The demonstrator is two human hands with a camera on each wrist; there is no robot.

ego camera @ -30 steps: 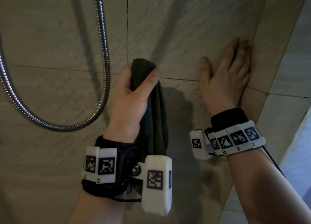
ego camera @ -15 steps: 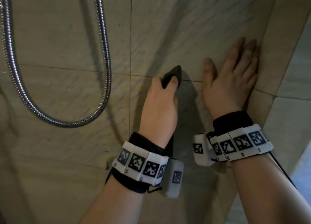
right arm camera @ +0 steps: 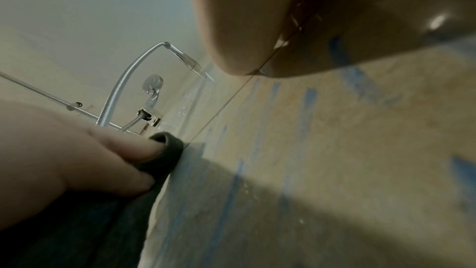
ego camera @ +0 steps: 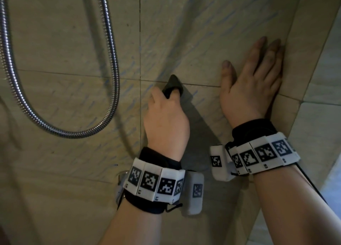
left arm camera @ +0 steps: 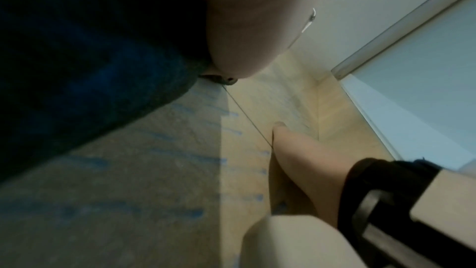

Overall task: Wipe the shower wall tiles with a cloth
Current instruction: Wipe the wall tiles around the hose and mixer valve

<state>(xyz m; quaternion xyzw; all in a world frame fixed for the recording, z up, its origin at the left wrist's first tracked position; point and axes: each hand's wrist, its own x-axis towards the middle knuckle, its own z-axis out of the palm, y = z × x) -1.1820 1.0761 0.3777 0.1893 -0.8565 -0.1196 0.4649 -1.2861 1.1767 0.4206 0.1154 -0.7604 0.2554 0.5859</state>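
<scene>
Nearest the head camera, two forearms carried white wristbands printed with black square markers, one band on each wrist. Beyond them, the left hand was curled, thumb and fingers pinching a dark, thick-woven cloth and pressing it flat onto the beige, blue-streaked shower wall tiles; only a folded tip of the cloth showed past the fingertips, just at a horizontal grout line. The right-wrist view showed the rest of the cloth trailing down under that hand, against the tile. Such a bunched grip probably served to put firm pressure through a padded fold rather than a loose sheet.

Just to the right, apart from the cloth, the right hand lay open with fingers straight and palm flat on the tile, holding nothing, its fingertips reaching the inner corner where the side wall met. It was most likely placed there as a brace.

Farther left, a ribbed silver metal shower hose hung in a loop against the wall, well clear of both hands. Wiping appeared to be under way, with much tile left uncovered.
</scene>
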